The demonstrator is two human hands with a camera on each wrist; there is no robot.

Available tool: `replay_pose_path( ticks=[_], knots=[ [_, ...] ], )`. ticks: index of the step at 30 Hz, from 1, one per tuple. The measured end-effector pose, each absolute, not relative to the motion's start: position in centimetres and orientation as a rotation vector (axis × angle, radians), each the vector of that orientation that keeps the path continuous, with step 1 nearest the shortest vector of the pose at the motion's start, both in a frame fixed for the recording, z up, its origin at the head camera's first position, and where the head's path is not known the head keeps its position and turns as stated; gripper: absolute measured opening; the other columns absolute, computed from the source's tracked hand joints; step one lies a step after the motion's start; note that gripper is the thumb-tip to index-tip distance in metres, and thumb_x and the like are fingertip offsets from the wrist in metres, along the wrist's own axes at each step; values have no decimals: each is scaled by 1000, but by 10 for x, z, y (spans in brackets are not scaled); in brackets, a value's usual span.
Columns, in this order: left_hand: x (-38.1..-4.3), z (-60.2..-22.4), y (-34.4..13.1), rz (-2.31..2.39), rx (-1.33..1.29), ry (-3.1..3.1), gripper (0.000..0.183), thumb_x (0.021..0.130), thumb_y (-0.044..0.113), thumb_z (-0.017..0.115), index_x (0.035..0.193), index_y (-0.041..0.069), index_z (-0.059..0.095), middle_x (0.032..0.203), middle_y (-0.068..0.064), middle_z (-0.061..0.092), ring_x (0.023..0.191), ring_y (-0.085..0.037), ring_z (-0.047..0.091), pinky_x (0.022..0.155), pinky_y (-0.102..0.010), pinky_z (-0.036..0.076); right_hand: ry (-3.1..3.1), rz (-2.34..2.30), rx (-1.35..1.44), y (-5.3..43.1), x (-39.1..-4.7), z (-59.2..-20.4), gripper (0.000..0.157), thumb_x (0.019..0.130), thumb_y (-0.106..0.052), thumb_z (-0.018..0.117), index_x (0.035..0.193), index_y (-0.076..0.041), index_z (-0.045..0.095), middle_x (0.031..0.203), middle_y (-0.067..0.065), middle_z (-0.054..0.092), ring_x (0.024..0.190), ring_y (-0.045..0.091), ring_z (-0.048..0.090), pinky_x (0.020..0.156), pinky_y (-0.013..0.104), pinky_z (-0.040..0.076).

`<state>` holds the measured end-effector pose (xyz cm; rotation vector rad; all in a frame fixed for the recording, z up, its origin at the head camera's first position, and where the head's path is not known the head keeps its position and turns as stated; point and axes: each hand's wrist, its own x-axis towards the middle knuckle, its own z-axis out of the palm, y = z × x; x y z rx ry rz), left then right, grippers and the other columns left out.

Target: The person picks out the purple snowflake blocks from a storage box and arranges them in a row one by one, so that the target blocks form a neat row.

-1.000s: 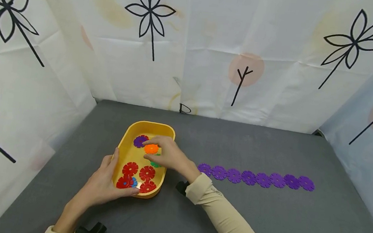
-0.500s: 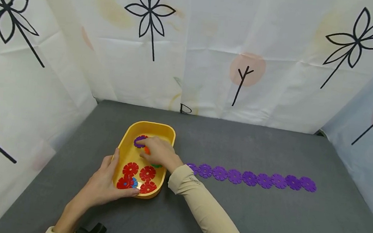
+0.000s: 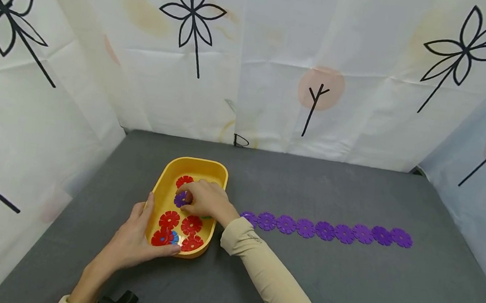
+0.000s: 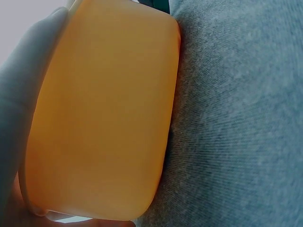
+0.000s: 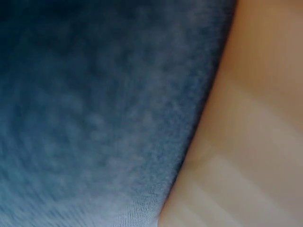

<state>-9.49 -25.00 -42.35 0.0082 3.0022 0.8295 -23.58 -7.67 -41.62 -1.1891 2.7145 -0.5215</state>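
In the head view, my left hand (image 3: 134, 234) grips the near left corner of a yellow plastic tray (image 3: 203, 167), its thumb over the near rim. The left wrist view shows the tray's outer wall (image 4: 104, 109) with a finger along it. My right hand (image 3: 208, 201) reaches inside and pinches a purple flower-shaped plastic disc (image 3: 180, 199) between thumb and fingers. Above that disc lies a red flower disc (image 3: 184, 181). Several more red discs (image 3: 191, 225) and a blue one (image 3: 175, 237) lie at the near end. A sliver of green shows under the right hand.
A row of several purple flower discs (image 3: 305, 228) runs rightward across the grey cloth-covered table (image 3: 322, 288), its left end beside the right sleeve (image 3: 266, 272). White printed curtains (image 3: 269, 110) close off the back and sides. A black device (image 3: 119, 302) sits by the left wrist.
My right hand dips into the tray and its fingers close on the purple disc, which moves off the red disc toward me. The orange disc is now hidden. My left hand stays put.
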Motion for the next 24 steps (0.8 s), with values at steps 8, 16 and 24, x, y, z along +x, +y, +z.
replay_pose_path(
  ticks=[8, 16, 24],
  knots=[
    [-95, -423, -250, 826, 8, 3006, 138, 73, 67, 80, 164, 4, -2, 149, -22, 32, 111, -32, 58, 85, -44, 54, 2718, -521, -1168, -76, -234, -414, 46, 86, -40, 82, 129, -29, 71, 94, -9, 71, 79, 4, 57, 68, 16, 45],
    [-94, -424, -251, 830, -1, 3009, 138, 73, 68, 80, 164, 4, -2, 149, -22, 32, 113, -33, 58, 88, -47, 55, 2784, -384, -1087, -79, -230, -415, 51, 87, -48, 79, 132, -27, 70, 120, -8, 72, 101, 8, 64, 86, 22, 52],
    [-94, -424, -251, 838, -9, 3000, 139, 73, 69, 80, 164, 5, -3, 149, -22, 31, 115, -34, 57, 93, -52, 55, 2831, -293, -1049, -81, -231, -418, 47, 88, -55, 75, 123, -24, 74, 106, -6, 68, 87, 9, 57, 74, 21, 48]
  ],
)
